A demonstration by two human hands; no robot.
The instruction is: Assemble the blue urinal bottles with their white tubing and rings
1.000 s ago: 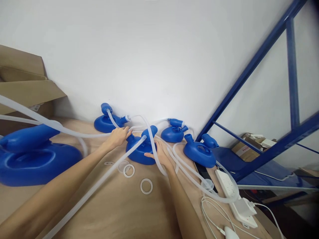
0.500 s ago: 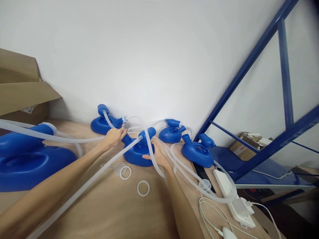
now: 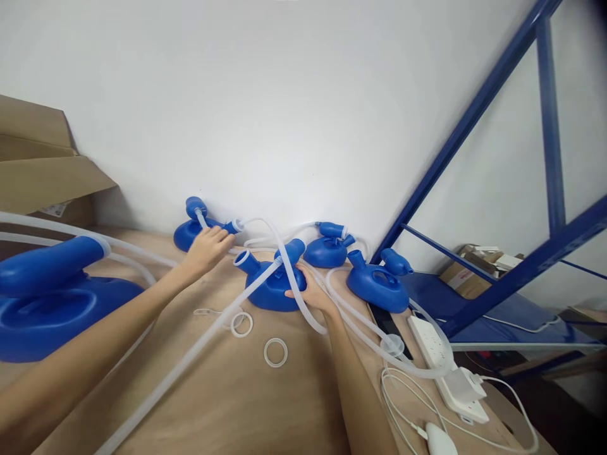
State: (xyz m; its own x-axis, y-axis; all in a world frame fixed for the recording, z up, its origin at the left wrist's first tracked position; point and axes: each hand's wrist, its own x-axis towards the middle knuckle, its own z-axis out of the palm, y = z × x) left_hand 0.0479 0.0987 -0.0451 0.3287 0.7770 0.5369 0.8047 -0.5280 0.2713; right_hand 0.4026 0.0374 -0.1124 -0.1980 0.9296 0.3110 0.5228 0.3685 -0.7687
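My right hand [image 3: 313,292] grips the right end of the middle blue urinal bottle [image 3: 271,292], thumb in front and fingers behind. The bottle stands upright, with a white ring round its open mouth [image 3: 243,258]. From its lid a translucent hose [image 3: 184,357] runs toward me. My left hand [image 3: 208,248] is at the neck of the back-left urinal bottle [image 3: 186,234], fingers curled against it; their contact is partly hidden. Two loose white rings, one left [image 3: 241,324] and one right [image 3: 275,352], lie before the middle bottle. A clear cap there is partly behind the hose.
More urinal bottles stand at far left [image 3: 61,309], back [image 3: 326,253] and right [image 3: 379,287], with hoses looping between them. A power strip [image 3: 439,360], cables and a dark phone [image 3: 391,332] lie right. A cardboard box [image 3: 42,158] stands left, a blue metal rack [image 3: 478,303] right.
My left hand has left the middle bottle's mouth and moved up and left to the back-left bottle's neck. My right hand keeps hold of the middle bottle, which has shifted slightly right.
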